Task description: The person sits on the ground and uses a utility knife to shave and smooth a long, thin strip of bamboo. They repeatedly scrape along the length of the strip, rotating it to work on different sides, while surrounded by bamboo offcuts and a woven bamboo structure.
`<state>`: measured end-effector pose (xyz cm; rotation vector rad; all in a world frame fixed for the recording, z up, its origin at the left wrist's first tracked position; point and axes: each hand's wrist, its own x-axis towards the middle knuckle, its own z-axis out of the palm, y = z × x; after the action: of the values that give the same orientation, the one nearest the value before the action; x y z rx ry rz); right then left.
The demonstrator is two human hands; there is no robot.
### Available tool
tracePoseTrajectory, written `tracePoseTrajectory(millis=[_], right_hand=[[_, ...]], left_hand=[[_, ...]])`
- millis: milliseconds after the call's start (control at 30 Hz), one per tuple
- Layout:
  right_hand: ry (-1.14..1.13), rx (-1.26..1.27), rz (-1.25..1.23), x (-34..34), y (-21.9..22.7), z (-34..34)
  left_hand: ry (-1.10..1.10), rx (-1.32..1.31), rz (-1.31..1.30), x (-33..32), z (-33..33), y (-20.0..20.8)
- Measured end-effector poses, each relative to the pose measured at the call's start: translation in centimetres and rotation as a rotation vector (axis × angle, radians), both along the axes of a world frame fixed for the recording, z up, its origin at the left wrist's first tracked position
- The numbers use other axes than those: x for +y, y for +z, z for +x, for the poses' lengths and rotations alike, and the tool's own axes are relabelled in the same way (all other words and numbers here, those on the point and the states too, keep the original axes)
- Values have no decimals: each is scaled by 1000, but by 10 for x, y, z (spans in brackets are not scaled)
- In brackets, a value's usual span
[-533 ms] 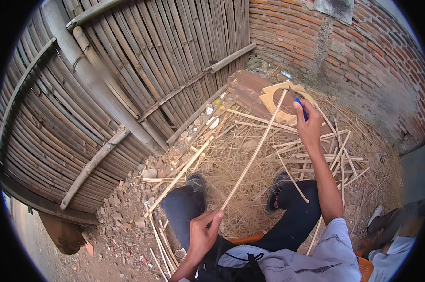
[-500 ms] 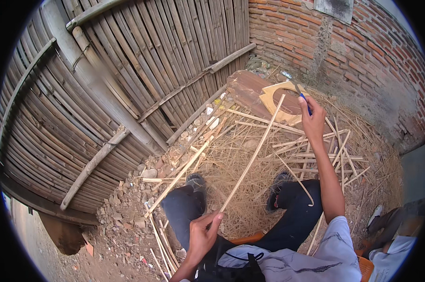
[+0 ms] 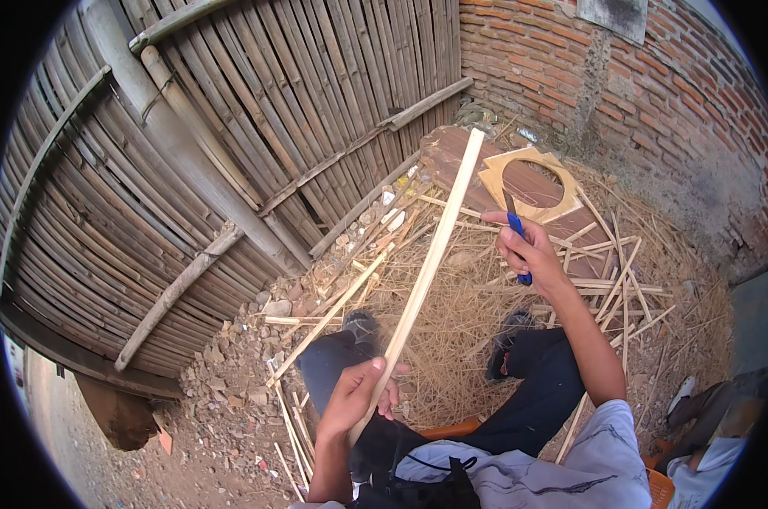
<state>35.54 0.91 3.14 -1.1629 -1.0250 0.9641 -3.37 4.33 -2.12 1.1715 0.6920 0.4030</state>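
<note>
A long, pale bamboo strip (image 3: pixel 432 263) slants up and away from my left hand (image 3: pixel 360 394), which is closed around its near end. The strip's far end rises over the brown board. In my right hand (image 3: pixel 532 253) is a knife (image 3: pixel 520 233) with a blue handle, its thin blade pointing up and away. The right index finger stretches out beside the blade, while the other fingers wrap the handle. The blade stands to the right of the strip, apart from it.
Beyond my hands, a wooden piece with a round hole (image 3: pixel 573 182) rests on a brown board (image 3: pixel 446 157). Loose bamboo strips (image 3: pixel 626 284) lie on straw and shavings (image 3: pixel 452 339). A bamboo fence (image 3: pixel 316 110) stands left, a brick wall (image 3: pixel 639 102) right. Another person (image 3: pixel 715 416) sits at lower right.
My right hand has come nearer and lower with the knife. My left hand has turned and lifted the strip, which now shows a broader face and stands steeper.
</note>
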Motion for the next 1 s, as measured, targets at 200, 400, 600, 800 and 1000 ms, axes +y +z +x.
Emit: tracePoseTrajectory(millis=[200, 400, 600, 800, 1000], right_hand=[[80, 113, -22, -6, 4, -39], [60, 79, -34, -10, 6, -39], [18, 96, 29, -15, 0, -30], [9, 116, 45, -17, 1, -28], [-2, 108, 31, -16, 4, -32]], left_hand=[[-140, -3, -4, 0, 22, 5], [-124, -10, -86, -1, 35, 11], [89, 2, 80, 7, 37, -2], [348, 49, 531, 29, 34, -4], [108, -89, 340, 30, 36, 8]])
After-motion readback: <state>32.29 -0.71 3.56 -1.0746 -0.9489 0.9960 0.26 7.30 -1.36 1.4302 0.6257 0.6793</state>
